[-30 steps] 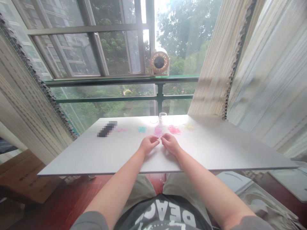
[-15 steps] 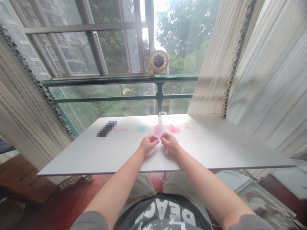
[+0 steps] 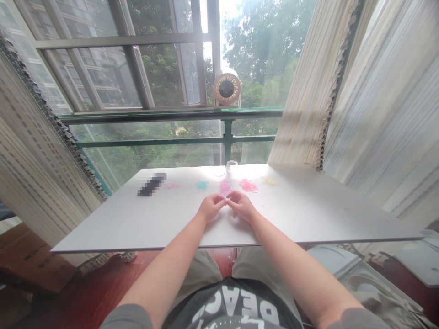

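Observation:
My left hand [image 3: 211,207] and my right hand [image 3: 241,205] meet over the middle of the white table [image 3: 137,224], fingertips pinched close together. Whatever lies between the fingertips is too small to make out. Just beyond them is a loose purple-pink pile [image 3: 225,185] of small thin pieces. To its right lie a bright pink-red pile [image 3: 248,185] and a pale yellow pile [image 3: 270,182]. On the left side are a turquoise pile [image 3: 202,185] and a smaller pale pink pile [image 3: 173,186].
A clear cup [image 3: 232,167] stands at the table's far edge, beside a clear round lid-like piece [image 3: 219,172]. A blurred-out dark object [image 3: 152,185] lies at the left. A small fan [image 3: 227,89] sits on the window ledge. Curtains [image 3: 302,91] hang at both sides.
The fingertips of my two hands have come together from a small gap, the right hand shifting slightly left. The piles and the cup stay in place.

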The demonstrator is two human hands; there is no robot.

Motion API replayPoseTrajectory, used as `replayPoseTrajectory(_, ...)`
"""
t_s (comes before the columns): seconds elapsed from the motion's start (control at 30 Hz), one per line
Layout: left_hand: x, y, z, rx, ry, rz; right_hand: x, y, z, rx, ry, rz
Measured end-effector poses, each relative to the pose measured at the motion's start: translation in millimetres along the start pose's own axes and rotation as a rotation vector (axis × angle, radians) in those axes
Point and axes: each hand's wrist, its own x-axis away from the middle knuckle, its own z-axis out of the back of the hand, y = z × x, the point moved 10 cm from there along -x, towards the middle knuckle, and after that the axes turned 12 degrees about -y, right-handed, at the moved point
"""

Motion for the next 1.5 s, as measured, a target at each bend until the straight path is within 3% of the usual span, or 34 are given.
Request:
replayPoseTrajectory(0.7, -1.4, -5.3, -1.5, 0.004, -0.029, 0.015, 0.4, -4.2, 1.2, 0.082, 0.008, 0.013)
replayPoseTrajectory(1.5, -1.2, 0.4, -1.4, 0.012, -0.026, 0.012, 2.3, -4.0, 4.4, -0.005, 0.040, -0.018)
